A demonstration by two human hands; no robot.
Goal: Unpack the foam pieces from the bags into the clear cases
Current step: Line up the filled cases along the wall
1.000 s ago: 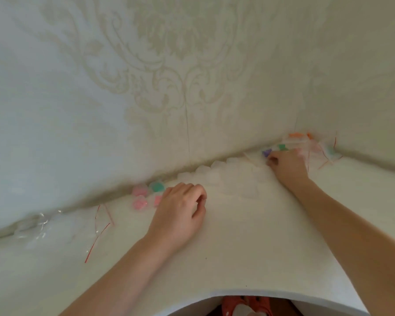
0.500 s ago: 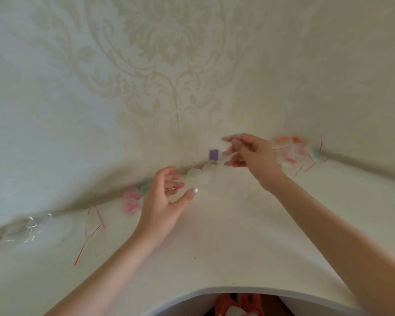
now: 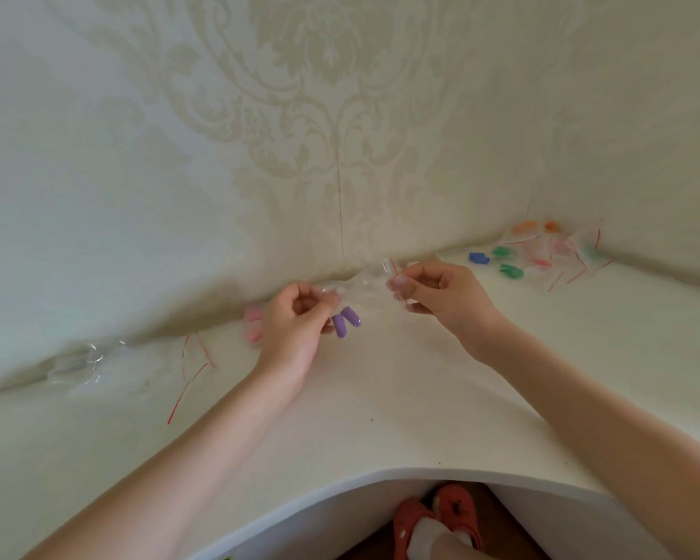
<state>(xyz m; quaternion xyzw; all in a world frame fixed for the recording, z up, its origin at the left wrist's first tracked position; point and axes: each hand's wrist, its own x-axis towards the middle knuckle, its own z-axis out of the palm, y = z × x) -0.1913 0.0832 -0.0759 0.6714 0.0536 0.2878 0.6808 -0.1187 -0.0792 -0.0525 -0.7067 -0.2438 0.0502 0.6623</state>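
Both my hands hold a small clear bag [image 3: 364, 286] with a red zip line, lifted just above the white table [image 3: 380, 398]. My left hand [image 3: 296, 321] pinches its left end; my right hand [image 3: 433, 293] pinches the zip end. Two purple foam pieces [image 3: 345, 320] hang in the bag below my left fingers. Pink foam pieces [image 3: 253, 323] lie by the wall, partly hidden behind my left hand. The clear cases near the wall between my hands are too faint to make out.
More bags with orange, green and blue foam pieces [image 3: 542, 252] lie in the right corner. Crumpled empty clear bags [image 3: 85, 363] and red strips [image 3: 191, 369] lie at the left by the wall. The table's curved front edge [image 3: 380, 474] is near me, red slippers [image 3: 441, 519] below.
My right hand brought a bag with purple pieces from the right pile to the middle. My left hand lifted off the table and took the bag's other end.
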